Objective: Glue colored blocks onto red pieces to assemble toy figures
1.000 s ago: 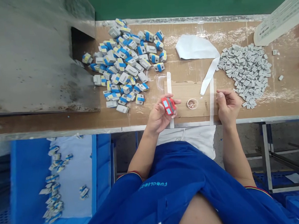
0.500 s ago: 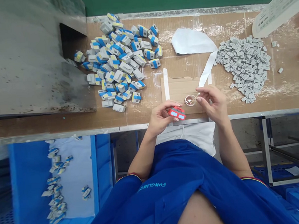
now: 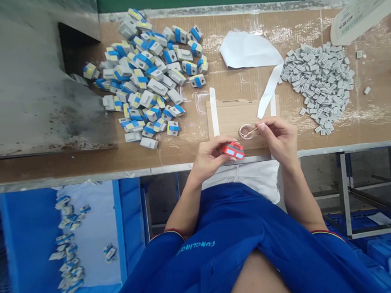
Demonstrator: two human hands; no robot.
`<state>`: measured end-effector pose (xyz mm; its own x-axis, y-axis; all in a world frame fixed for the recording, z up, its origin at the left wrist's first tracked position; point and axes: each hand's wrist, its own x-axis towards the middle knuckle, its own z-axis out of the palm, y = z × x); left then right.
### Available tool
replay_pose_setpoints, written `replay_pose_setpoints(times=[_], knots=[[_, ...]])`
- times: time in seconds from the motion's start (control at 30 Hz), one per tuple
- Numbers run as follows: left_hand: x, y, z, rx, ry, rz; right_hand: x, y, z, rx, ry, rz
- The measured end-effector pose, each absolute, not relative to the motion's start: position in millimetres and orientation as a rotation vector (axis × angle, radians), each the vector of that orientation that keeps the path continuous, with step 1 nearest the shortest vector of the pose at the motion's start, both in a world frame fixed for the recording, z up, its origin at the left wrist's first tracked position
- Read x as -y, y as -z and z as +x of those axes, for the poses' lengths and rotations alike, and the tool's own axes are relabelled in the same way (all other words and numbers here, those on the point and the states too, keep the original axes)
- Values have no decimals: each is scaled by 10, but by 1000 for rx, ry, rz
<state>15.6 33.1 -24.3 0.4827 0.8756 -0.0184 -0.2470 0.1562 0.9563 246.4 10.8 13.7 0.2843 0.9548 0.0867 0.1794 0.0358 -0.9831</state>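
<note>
My left hand (image 3: 209, 160) is closed around a small red toy car body (image 3: 233, 150) with a grey band and two pale window patches, held over the table's front edge. My right hand (image 3: 282, 141) pinches a thin, light-coloured stick (image 3: 255, 129) between thumb and fingers. The stick's other end reaches into a small round dish (image 3: 241, 136), whose contents are too small to make out. Beneath the dish lies a cardboard piece (image 3: 232, 117), with white strips at its left and right sides.
Grey, blue and yellow toy parts (image 3: 149, 80) are heaped at left, beside a metal box (image 3: 37, 86). Small grey pieces (image 3: 321, 82) form a pile at right, near a white container (image 3: 357, 14). A white cloth (image 3: 249, 49) lies behind the cardboard. Below left stands a blue crate (image 3: 120, 227).
My right hand has come down slightly, and its fingers have drawn together on the stick, whose end is now inside the dish. The left hand still holds the red car body. The view shifted slightly.
</note>
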Motion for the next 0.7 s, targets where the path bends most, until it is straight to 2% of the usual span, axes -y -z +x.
replay_pose_setpoints(times=[0.4,0.7], knots=[[-347,185,159,-762,-813,1261,-148,-82,2458,912,-797,-1398],[-352,184,165,-766,-807,1316,44,-343,2273,1244,-673,-1300]])
